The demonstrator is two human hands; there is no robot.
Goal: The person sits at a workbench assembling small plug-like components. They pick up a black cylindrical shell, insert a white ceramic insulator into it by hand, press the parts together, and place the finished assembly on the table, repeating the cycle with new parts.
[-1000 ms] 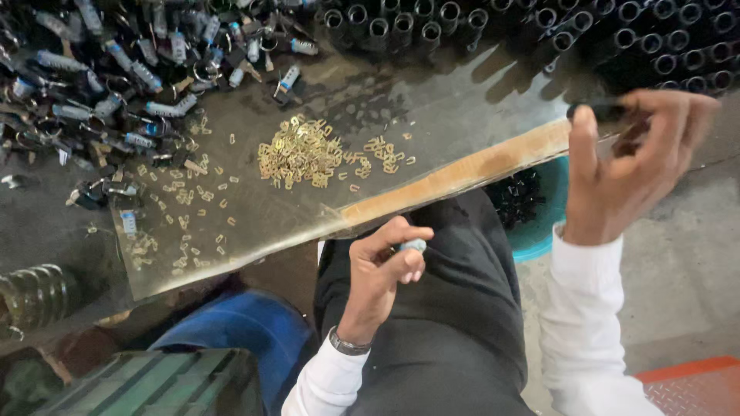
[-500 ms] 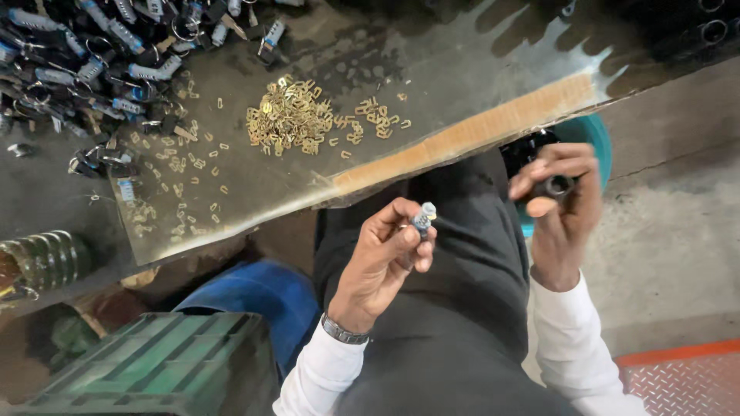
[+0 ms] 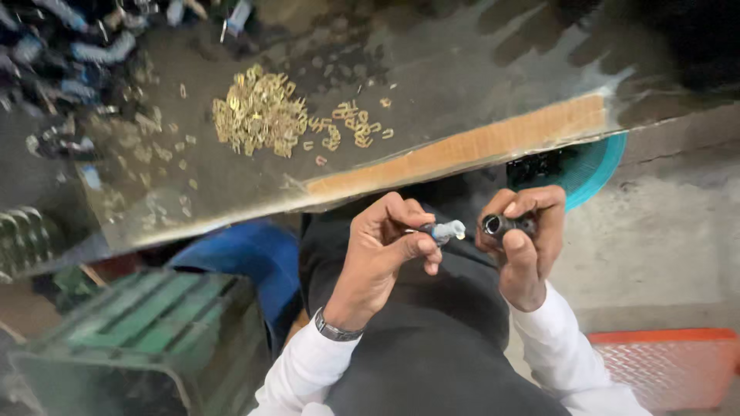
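Note:
My left hand pinches a small pale-blue plug-like part with a light tip, pointing to the right. My right hand grips a short black tube with its open round end turned toward the blue part. The two pieces are close together over my lap, a small gap between them. Both sleeves are white, and a metal watch sits on my left wrist. On the worktable above lies a pile of small brass clips.
Loose brass clips lie scattered beside the pile. Blue and black parts crowd the table's far left. A green crate and a blue container stand at my left, a teal bin under the table, an orange crate at right.
My right hand came down from the table's right end with the black tube and now holds it next to the blue part. My left hand rose slightly and turned the part toward it.

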